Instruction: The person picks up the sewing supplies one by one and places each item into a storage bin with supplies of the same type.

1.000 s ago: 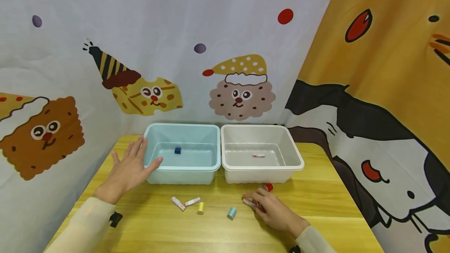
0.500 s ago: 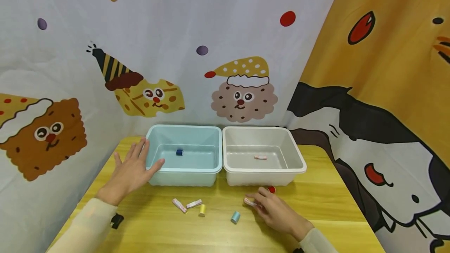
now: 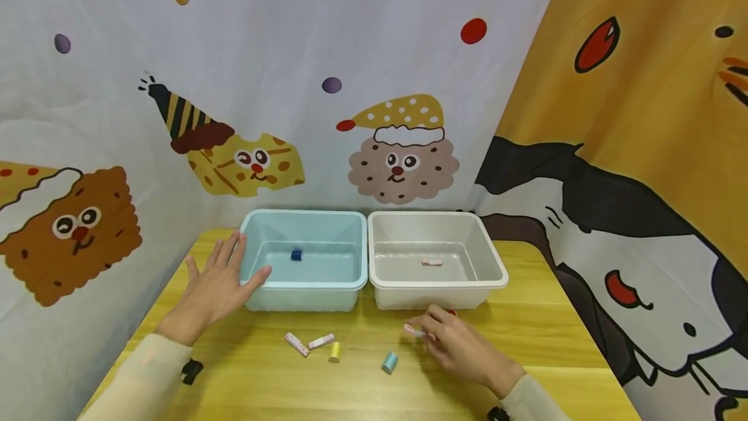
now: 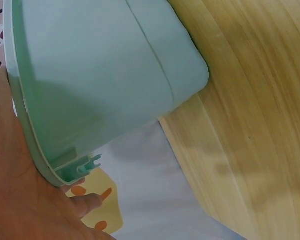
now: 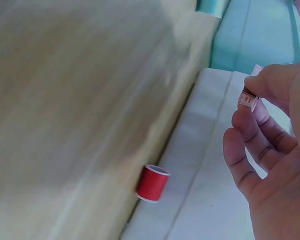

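Observation:
My right hand (image 3: 461, 349) pinches a small folded tape measure (image 5: 247, 100) between thumb and fingertips. Printed digits show on the tape in the right wrist view. It is held just in front of the white bin (image 3: 435, 292). My left hand (image 3: 213, 288) rests against the left side and front corner of the light blue bin (image 3: 304, 296), fingers straight and spread, thumb over the rim. A red thread spool (image 5: 152, 183) stands by the white bin's wall, mostly hidden behind my right hand in the head view.
Two folded tapes (image 3: 297, 344), a yellow spool (image 3: 334, 352) and a light blue spool (image 3: 389, 362) lie on the wooden table (image 3: 280, 388). A dark blue spool (image 3: 297, 255) is inside the blue bin; another tape (image 3: 432, 263) lies inside the white one.
My right hand has risen slightly toward the white bin with the tape measure, covering more of the red spool. My left hand stays at the blue bin.

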The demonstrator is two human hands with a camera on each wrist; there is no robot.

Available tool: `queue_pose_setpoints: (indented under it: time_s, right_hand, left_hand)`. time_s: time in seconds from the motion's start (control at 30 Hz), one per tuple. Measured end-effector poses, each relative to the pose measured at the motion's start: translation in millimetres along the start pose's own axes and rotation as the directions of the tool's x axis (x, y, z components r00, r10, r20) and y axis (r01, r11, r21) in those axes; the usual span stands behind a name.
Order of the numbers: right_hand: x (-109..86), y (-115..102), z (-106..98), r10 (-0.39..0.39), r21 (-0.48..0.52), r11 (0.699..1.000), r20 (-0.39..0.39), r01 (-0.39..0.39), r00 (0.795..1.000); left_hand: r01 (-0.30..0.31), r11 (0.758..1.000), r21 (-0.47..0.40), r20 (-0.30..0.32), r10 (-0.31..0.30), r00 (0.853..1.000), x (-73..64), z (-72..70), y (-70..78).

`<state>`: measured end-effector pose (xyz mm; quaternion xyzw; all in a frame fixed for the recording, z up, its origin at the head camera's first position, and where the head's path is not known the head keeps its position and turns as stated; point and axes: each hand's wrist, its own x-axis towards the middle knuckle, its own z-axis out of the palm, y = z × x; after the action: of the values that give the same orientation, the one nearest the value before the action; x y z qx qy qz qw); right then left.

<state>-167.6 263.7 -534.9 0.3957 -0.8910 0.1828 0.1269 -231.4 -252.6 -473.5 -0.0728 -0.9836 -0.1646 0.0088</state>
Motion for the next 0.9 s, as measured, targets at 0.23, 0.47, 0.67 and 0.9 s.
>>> queue_pose_setpoints:
  time_s: [0.23,0.47,0.67,0.9]
  right_hand:
    - [6.5,-5.0,-11.9,-0.009,-0.023,1.000,-0.009,0.008,1.000]
    - [12.6,-8.7,-22.6,-0.048,-0.018,0.999,-0.021,0.048,0.999]
    - [17.2,-11.2,-30.8,-0.059,-0.006,0.998,-0.011,0.059,0.998]
    - [23.8,-12.6,-40.1,-0.070,-0.029,0.997,-0.022,0.069,0.997]
  left_hand:
    - [-0.001,1.000,0.010,-0.002,0.001,1.000,-0.5,-0.2,-0.6]
    - [0.002,1.000,0.018,0.001,-0.002,1.000,-2.5,-1.2,0.2]
    - [0.006,1.000,0.019,-0.003,-0.006,1.000,-4.2,0.0,0.2]
    - [0.000,1.000,0.015,-0.008,0.000,1.000,-1.8,0.5,-0.5]
